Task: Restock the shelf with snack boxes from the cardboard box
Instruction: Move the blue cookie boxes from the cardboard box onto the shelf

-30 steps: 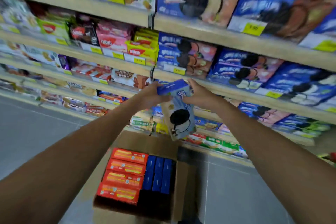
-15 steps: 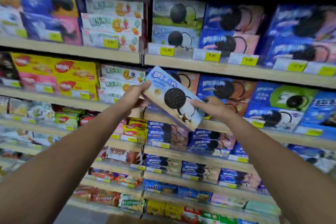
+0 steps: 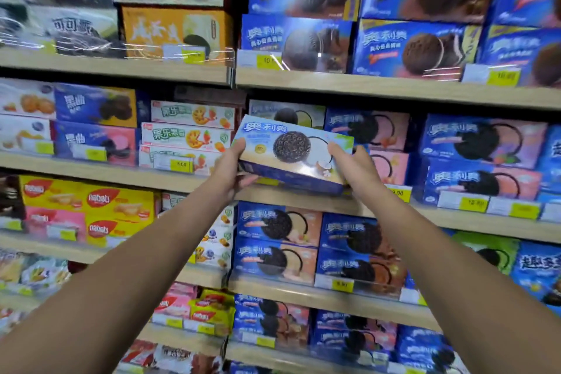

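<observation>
Packed supermarket shelving (image 3: pixel 121 69) is filling the view while the left hand (image 3: pixel 231 171) and right hand (image 3: pixel 349 167) are gripping opposite ends of the coconut sandwich-cookie box (image 3: pixel 291 152), fingers (image 3: pixel 239 147) curled round it, its long axis lying nearly parallel to the middle shelf edge (image 3: pixel 440 215), just in front of it.

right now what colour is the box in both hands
The box is light blue fading to cream, with a dark cookie picture; best in the head view.

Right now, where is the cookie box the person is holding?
Centre of the head view: the cookie box is gripped by left hand and right hand, just above the shelf edge.
</observation>
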Action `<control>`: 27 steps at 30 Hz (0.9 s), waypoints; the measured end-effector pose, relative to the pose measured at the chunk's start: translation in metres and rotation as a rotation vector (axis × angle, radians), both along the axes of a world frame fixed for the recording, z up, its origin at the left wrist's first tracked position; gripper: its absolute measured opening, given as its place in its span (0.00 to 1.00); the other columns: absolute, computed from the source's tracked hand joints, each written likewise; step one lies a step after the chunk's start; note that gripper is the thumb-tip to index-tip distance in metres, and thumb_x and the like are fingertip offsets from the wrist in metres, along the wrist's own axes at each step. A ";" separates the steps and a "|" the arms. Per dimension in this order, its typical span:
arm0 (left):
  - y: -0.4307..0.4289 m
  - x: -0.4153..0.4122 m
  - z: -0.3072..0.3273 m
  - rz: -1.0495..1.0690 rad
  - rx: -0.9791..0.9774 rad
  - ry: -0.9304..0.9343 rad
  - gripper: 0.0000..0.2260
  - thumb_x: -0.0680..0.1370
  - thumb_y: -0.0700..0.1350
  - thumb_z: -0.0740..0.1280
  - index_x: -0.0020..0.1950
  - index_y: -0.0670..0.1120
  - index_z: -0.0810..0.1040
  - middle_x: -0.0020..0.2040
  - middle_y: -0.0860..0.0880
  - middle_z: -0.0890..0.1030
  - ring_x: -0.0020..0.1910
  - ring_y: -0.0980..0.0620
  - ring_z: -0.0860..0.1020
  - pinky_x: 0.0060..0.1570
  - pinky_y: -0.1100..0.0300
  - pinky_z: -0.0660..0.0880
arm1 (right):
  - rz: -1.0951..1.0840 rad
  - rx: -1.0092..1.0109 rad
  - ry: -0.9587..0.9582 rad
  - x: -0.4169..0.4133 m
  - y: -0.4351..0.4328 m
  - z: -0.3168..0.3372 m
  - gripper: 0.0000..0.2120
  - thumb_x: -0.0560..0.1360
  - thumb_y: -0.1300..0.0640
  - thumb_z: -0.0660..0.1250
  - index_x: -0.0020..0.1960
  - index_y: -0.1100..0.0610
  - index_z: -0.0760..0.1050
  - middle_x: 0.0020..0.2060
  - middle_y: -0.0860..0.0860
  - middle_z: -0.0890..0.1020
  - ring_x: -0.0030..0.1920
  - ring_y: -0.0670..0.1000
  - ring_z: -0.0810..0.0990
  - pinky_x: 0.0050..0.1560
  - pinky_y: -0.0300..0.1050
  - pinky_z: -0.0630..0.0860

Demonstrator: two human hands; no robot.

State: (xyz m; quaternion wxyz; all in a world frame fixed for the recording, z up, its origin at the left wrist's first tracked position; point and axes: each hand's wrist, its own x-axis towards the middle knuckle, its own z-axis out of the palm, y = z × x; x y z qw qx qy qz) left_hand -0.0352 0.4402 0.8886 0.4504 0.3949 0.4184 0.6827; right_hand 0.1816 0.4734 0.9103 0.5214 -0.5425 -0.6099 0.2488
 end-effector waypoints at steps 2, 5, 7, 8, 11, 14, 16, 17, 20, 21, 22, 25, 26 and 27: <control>0.016 -0.002 0.007 -0.032 0.007 0.021 0.13 0.79 0.56 0.60 0.53 0.48 0.75 0.45 0.49 0.80 0.42 0.53 0.80 0.43 0.59 0.79 | -0.004 0.017 0.032 0.001 0.011 0.008 0.23 0.75 0.44 0.63 0.61 0.61 0.69 0.57 0.56 0.76 0.53 0.54 0.74 0.47 0.44 0.65; 0.033 0.000 0.015 0.063 -0.044 0.340 0.19 0.78 0.58 0.58 0.58 0.44 0.73 0.50 0.43 0.79 0.48 0.45 0.79 0.43 0.55 0.77 | -0.063 0.089 0.040 0.003 0.025 0.023 0.21 0.75 0.45 0.63 0.59 0.60 0.68 0.56 0.57 0.77 0.55 0.57 0.76 0.49 0.45 0.67; 0.045 -0.001 0.015 0.309 -0.028 0.737 0.23 0.76 0.54 0.61 0.65 0.40 0.69 0.62 0.40 0.74 0.59 0.41 0.74 0.56 0.50 0.72 | -0.094 0.112 -0.022 0.004 0.033 0.030 0.23 0.74 0.45 0.63 0.61 0.60 0.66 0.58 0.57 0.76 0.57 0.59 0.75 0.54 0.49 0.71; 0.047 0.002 0.017 0.409 0.009 0.879 0.24 0.76 0.51 0.63 0.68 0.40 0.67 0.67 0.39 0.69 0.65 0.41 0.69 0.62 0.50 0.68 | -0.108 0.124 -0.056 0.004 0.037 0.032 0.25 0.74 0.45 0.63 0.63 0.60 0.65 0.59 0.58 0.76 0.58 0.60 0.75 0.56 0.52 0.71; 0.054 0.017 0.019 0.452 0.171 1.129 0.29 0.78 0.47 0.63 0.75 0.44 0.56 0.74 0.42 0.57 0.73 0.43 0.55 0.69 0.53 0.58 | -0.116 0.172 -0.097 0.000 0.048 0.028 0.28 0.74 0.47 0.64 0.67 0.60 0.62 0.64 0.58 0.73 0.63 0.60 0.73 0.61 0.54 0.70; 0.065 0.033 0.025 0.337 0.236 1.244 0.33 0.77 0.47 0.65 0.77 0.47 0.51 0.77 0.45 0.50 0.76 0.43 0.48 0.73 0.53 0.50 | -0.055 0.177 -0.114 -0.010 0.060 0.021 0.31 0.75 0.48 0.64 0.71 0.60 0.58 0.69 0.58 0.69 0.67 0.58 0.69 0.64 0.53 0.68; 0.073 0.042 0.030 0.262 0.229 1.292 0.34 0.77 0.47 0.65 0.78 0.49 0.49 0.78 0.46 0.47 0.76 0.44 0.44 0.74 0.52 0.48 | -0.015 0.162 -0.145 -0.016 0.068 0.017 0.33 0.75 0.49 0.65 0.73 0.61 0.56 0.71 0.58 0.65 0.70 0.58 0.66 0.67 0.52 0.66; 0.078 0.047 0.031 0.255 0.226 1.336 0.35 0.77 0.47 0.65 0.78 0.49 0.49 0.78 0.47 0.47 0.76 0.44 0.44 0.74 0.52 0.47 | 0.008 0.155 -0.157 -0.020 0.071 0.015 0.34 0.75 0.50 0.65 0.74 0.61 0.54 0.72 0.58 0.64 0.71 0.57 0.64 0.69 0.52 0.64; 0.088 0.054 0.031 0.265 0.195 1.399 0.34 0.76 0.45 0.66 0.77 0.47 0.51 0.77 0.46 0.53 0.76 0.42 0.47 0.73 0.51 0.50 | 0.061 0.159 -0.183 -0.026 0.080 0.010 0.35 0.75 0.51 0.65 0.75 0.59 0.53 0.72 0.56 0.63 0.72 0.56 0.63 0.68 0.48 0.63; 0.091 0.054 0.030 0.256 0.179 1.379 0.33 0.75 0.43 0.66 0.77 0.47 0.53 0.76 0.46 0.56 0.75 0.42 0.50 0.72 0.50 0.53 | 0.065 0.169 -0.206 -0.026 0.083 0.009 0.33 0.74 0.50 0.66 0.74 0.59 0.56 0.70 0.55 0.66 0.69 0.56 0.66 0.65 0.48 0.65; 0.094 0.053 0.029 0.254 0.172 1.352 0.31 0.75 0.42 0.65 0.76 0.47 0.56 0.75 0.46 0.59 0.73 0.42 0.53 0.70 0.51 0.56 | 0.069 0.183 -0.235 -0.025 0.086 0.009 0.31 0.73 0.49 0.67 0.71 0.58 0.61 0.66 0.55 0.71 0.66 0.56 0.71 0.62 0.48 0.69; 0.102 0.049 0.024 0.310 0.177 1.360 0.23 0.77 0.39 0.62 0.71 0.47 0.63 0.68 0.45 0.66 0.69 0.44 0.59 0.65 0.51 0.62 | 0.056 0.207 -0.365 -0.018 0.093 0.007 0.23 0.70 0.46 0.70 0.59 0.56 0.70 0.55 0.53 0.79 0.56 0.56 0.77 0.54 0.50 0.75; 0.105 0.047 0.021 0.335 0.175 1.391 0.20 0.77 0.39 0.62 0.69 0.46 0.64 0.67 0.45 0.67 0.68 0.44 0.60 0.64 0.50 0.64 | 0.040 0.215 -0.443 -0.016 0.094 0.004 0.24 0.70 0.45 0.70 0.60 0.56 0.71 0.56 0.53 0.78 0.58 0.56 0.76 0.56 0.51 0.74; 0.108 0.045 0.018 0.348 0.166 1.425 0.19 0.78 0.40 0.62 0.68 0.46 0.65 0.66 0.45 0.68 0.67 0.44 0.60 0.63 0.49 0.66 | 0.023 0.221 -0.527 -0.015 0.095 0.001 0.26 0.70 0.45 0.70 0.63 0.57 0.70 0.59 0.54 0.76 0.61 0.56 0.73 0.58 0.51 0.73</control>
